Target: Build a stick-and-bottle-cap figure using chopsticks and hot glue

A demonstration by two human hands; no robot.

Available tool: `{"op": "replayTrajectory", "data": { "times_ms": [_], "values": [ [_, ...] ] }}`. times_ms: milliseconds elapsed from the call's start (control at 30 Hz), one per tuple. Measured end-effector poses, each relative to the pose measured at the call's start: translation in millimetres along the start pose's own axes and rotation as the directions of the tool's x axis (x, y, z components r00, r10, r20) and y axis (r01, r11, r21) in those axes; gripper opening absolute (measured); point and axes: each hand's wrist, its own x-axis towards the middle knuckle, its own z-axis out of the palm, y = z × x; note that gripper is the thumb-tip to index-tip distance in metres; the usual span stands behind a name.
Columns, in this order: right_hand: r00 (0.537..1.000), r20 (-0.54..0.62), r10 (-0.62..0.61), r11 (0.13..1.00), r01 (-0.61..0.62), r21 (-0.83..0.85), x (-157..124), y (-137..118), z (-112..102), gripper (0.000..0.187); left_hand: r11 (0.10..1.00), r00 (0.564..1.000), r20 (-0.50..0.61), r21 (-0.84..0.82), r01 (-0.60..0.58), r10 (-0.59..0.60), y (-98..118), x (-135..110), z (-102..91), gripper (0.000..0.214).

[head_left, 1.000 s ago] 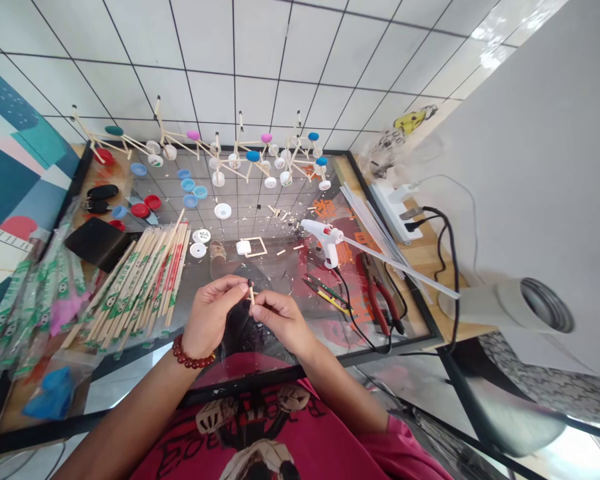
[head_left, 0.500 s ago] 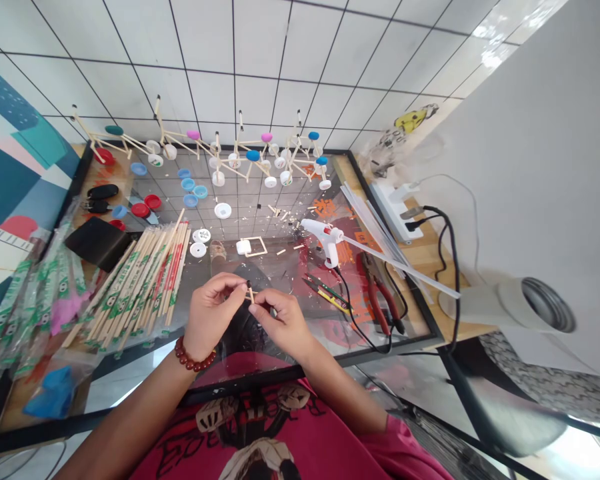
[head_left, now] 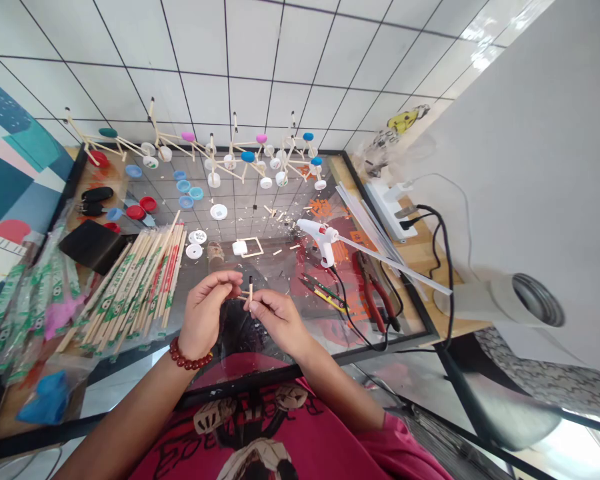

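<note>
Both my hands are raised over the near edge of the glass table (head_left: 280, 263). My left hand (head_left: 206, 313), with a red bead bracelet at the wrist, pinches the left end of a small piece made of short wooden sticks (head_left: 249, 292). My right hand (head_left: 276, 320) pinches the same piece from the right. One stick of it stands upright with a dark tip, and a shorter stick crosses it sideways between my fingertips.
A white glue gun (head_left: 321, 237) lies right of centre with its black cord, beside red-handled pliers (head_left: 375, 283) and clear glue sticks (head_left: 380, 247). Wrapped chopsticks (head_left: 140, 283) are piled at left. Stick-and-bottle-cap models (head_left: 240, 160) line the back. A small stick square (head_left: 250, 247) and loose caps lie mid-table.
The stick piece has turned a little between my fingers and its dark-tipped stick now stands more upright. My hands stay in nearly the same place. The view has shifted slightly.
</note>
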Motion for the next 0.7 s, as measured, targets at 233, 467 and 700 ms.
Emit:
{"op": "replayTrajectory", "data": {
  "times_ms": [233,467,700],
  "values": [
    [1.000,-0.020,0.017,1.000,-0.017,0.005,0.0,-2.2,1.4,0.034,0.998,0.998,0.059,-0.068,-0.004,0.008,1.5,0.9,-3.4,0.009],
    [0.999,-0.035,0.009,1.000,-0.009,-0.006,-0.4,-4.3,1.1,0.034,0.993,0.998,0.045,-0.107,0.044,-0.039,-0.8,-0.1,-1.8,0.018],
    [0.999,-0.040,-0.011,1.000,0.011,-0.005,-0.6,-3.0,0.9,0.033,0.991,0.998,0.017,-0.116,0.058,-0.057,-1.6,-2.2,0.8,0.029]
  ]
}}
